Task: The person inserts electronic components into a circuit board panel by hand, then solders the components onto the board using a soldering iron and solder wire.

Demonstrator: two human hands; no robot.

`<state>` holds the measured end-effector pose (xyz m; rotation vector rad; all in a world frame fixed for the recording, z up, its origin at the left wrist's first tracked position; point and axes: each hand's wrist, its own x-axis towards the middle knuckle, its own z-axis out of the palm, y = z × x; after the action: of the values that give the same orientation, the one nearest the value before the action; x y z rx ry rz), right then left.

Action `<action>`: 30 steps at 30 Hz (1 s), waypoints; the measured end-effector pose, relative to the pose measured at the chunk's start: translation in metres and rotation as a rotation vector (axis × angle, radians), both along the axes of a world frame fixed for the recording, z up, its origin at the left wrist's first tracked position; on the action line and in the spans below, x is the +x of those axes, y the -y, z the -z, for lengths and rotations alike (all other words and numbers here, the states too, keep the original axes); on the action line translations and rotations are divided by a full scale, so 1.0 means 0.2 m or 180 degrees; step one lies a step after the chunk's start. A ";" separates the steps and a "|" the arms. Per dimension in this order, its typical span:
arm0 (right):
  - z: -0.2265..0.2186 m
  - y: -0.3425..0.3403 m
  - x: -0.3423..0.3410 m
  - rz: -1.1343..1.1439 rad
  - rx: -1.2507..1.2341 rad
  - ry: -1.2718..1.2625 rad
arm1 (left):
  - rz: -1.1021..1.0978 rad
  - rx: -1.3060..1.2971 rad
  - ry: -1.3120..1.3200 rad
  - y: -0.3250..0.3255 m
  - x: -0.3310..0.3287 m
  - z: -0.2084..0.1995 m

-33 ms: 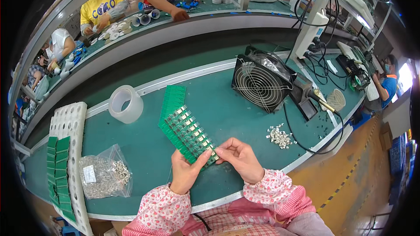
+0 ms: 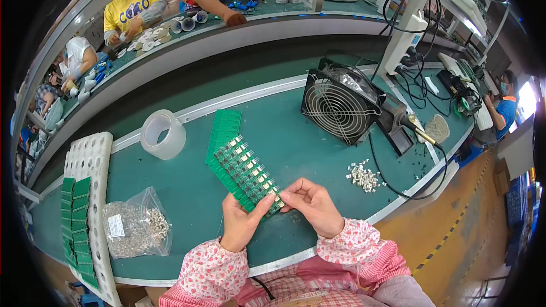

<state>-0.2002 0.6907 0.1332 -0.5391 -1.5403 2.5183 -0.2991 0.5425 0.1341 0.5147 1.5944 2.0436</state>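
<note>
We grip the populated green PCB panel (image 2: 245, 173) by its near end, left hand (image 2: 240, 224) clamped on it, thumb on top, right hand (image 2: 315, 209) angled in, thumb and fingers together at near-right corner, pinched part unclear, panel above green worktop (image 2: 278, 125).

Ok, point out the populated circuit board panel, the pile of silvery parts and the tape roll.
Populated circuit board panel (image 2: 245, 170), head view: middle of its component side.
Pile of silvery parts (image 2: 364, 177), head view: middle of the heap.
Tape roll (image 2: 175, 141), head view: outer wrapped side.
</note>
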 end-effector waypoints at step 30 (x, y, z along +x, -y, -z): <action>-0.02 -0.42 0.37 0.1365 0.6343 0.0191 | 0.0385 0.0124 0.0277 -0.02 0.00 0.02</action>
<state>-0.1266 0.7737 0.1369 -0.3884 -2.4529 -0.0129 -0.2989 0.5465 0.1310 0.5161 1.4406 1.9826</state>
